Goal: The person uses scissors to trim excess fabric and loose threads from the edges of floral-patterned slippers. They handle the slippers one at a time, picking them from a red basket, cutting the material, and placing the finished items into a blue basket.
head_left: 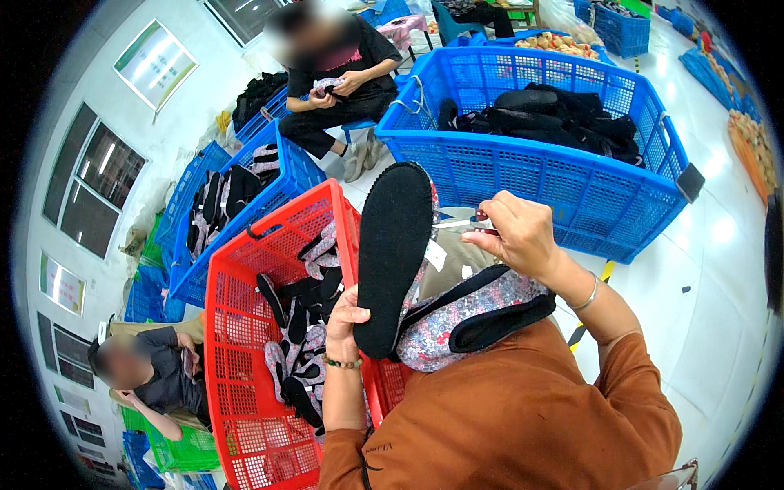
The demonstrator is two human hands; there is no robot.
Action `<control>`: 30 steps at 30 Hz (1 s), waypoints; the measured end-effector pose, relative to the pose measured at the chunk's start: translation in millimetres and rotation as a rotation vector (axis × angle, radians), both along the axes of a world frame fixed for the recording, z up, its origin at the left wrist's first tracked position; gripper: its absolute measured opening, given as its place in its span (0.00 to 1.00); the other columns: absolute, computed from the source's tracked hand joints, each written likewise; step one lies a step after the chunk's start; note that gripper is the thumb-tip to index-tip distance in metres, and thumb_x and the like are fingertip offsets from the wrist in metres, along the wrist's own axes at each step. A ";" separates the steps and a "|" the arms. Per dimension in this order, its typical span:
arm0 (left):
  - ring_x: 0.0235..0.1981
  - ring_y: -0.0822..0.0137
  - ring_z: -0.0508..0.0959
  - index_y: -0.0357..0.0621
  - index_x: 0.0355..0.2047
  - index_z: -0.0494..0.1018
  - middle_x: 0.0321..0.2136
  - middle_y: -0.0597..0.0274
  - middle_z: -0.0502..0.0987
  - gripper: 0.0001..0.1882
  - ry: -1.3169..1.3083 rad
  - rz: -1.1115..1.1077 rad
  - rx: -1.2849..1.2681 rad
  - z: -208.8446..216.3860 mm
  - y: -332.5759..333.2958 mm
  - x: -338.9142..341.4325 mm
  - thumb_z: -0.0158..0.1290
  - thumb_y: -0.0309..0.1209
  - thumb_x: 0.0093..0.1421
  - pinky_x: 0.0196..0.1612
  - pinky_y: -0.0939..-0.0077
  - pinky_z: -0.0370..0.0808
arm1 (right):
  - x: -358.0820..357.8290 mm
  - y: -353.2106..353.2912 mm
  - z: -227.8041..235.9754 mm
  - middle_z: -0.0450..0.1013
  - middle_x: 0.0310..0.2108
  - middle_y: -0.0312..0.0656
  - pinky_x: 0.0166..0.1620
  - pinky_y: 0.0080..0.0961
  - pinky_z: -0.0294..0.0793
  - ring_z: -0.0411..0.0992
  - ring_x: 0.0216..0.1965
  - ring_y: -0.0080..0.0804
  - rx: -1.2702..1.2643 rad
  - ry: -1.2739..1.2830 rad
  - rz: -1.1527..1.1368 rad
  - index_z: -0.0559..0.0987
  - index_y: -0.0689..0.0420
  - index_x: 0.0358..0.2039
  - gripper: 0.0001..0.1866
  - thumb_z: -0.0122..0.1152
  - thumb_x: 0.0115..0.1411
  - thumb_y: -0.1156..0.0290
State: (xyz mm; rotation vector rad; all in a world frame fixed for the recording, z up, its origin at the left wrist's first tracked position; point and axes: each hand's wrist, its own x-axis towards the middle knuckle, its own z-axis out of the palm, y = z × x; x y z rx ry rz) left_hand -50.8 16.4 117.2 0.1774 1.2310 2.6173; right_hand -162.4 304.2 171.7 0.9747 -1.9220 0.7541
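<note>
My left hand point(346, 322) is closed around the heel end of a slipper point(395, 253), holding it upright with its black sole facing me. A patterned edge shows along the sole's right side, where a white tag point(435, 256) sticks out. Fingers bent, my right hand point(521, 235) grips a small pair of scissors point(456, 224) whose blades point left at the slipper's upper right edge. Whether the blades touch it I cannot tell. Across my lap lies a second slipper point(482, 320), grey and pink patterned with black trim, just below my right hand.
At my left stands a red basket point(230, 359) holding several patterned and black slippers. A large blue crate point(531, 175) with black pieces stands ahead. Another blue crate point(233, 245) holds more slippers. Two people point(347, 65) sit nearby, one ahead, one at far left.
</note>
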 end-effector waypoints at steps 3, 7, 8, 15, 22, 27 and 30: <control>0.41 0.54 0.78 0.23 0.48 0.65 0.43 0.41 0.74 0.32 -0.023 0.032 0.011 2.6 4.9 0.8 0.56 0.22 0.40 0.48 0.65 0.74 | 0.3 -0.9 2.1 0.64 0.17 0.35 0.19 0.24 0.65 0.67 0.17 0.29 -0.001 0.042 -0.004 0.72 0.54 0.21 0.19 0.63 0.48 0.51; 0.40 0.55 0.78 0.24 0.49 0.64 0.43 0.42 0.74 0.33 -0.021 0.031 -0.009 -5.1 0.2 -0.4 0.55 0.21 0.39 0.46 0.65 0.75 | 1.2 2.3 3.2 0.64 0.18 0.36 0.19 0.24 0.65 0.67 0.17 0.30 0.028 -0.002 0.160 0.72 0.54 0.21 0.18 0.63 0.49 0.52; 0.39 0.55 0.79 0.25 0.49 0.64 0.42 0.43 0.75 0.32 -0.018 0.045 -0.025 -4.7 1.7 -0.4 0.55 0.22 0.40 0.44 0.65 0.77 | 1.3 2.2 3.1 0.65 0.18 0.36 0.19 0.24 0.65 0.68 0.18 0.31 -0.014 -0.045 0.186 0.73 0.55 0.21 0.18 0.64 0.49 0.53; 0.35 0.58 0.80 0.25 0.47 0.66 0.39 0.45 0.76 0.30 -0.006 0.075 -0.110 3.2 10.9 -1.7 0.55 0.22 0.40 0.41 0.67 0.78 | 5.1 0.5 27.1 0.68 0.24 0.40 0.22 0.23 0.69 0.70 0.20 0.32 -0.150 -0.238 0.265 0.75 0.57 0.30 0.16 0.69 0.46 0.63; 0.39 0.58 0.79 0.27 0.47 0.67 0.41 0.46 0.76 0.29 0.010 0.013 -0.174 0.7 11.0 -3.9 0.57 0.22 0.40 0.46 0.67 0.75 | -1.6 -19.3 11.5 0.68 0.27 0.39 0.22 0.26 0.70 0.71 0.22 0.35 -0.072 -0.082 0.281 0.75 0.56 0.29 0.10 0.63 0.44 0.77; 0.35 0.56 0.80 0.25 0.47 0.66 0.40 0.43 0.76 0.30 -0.022 0.071 -0.038 -1.8 12.9 1.1 0.55 0.22 0.40 0.42 0.66 0.78 | -12.2 -6.3 7.1 0.66 0.26 0.42 0.25 0.24 0.65 0.67 0.23 0.32 -0.461 -0.340 0.227 0.72 0.62 0.28 0.06 0.60 0.52 0.75; 0.36 0.55 0.80 0.24 0.48 0.65 0.40 0.43 0.76 0.30 -0.019 0.070 0.014 1.9 11.0 3.0 0.54 0.21 0.40 0.42 0.64 0.78 | -21.9 6.5 -2.7 0.65 0.22 0.43 0.24 0.26 0.62 0.64 0.21 0.32 -0.474 -0.512 0.154 0.72 0.63 0.26 0.12 0.61 0.55 0.67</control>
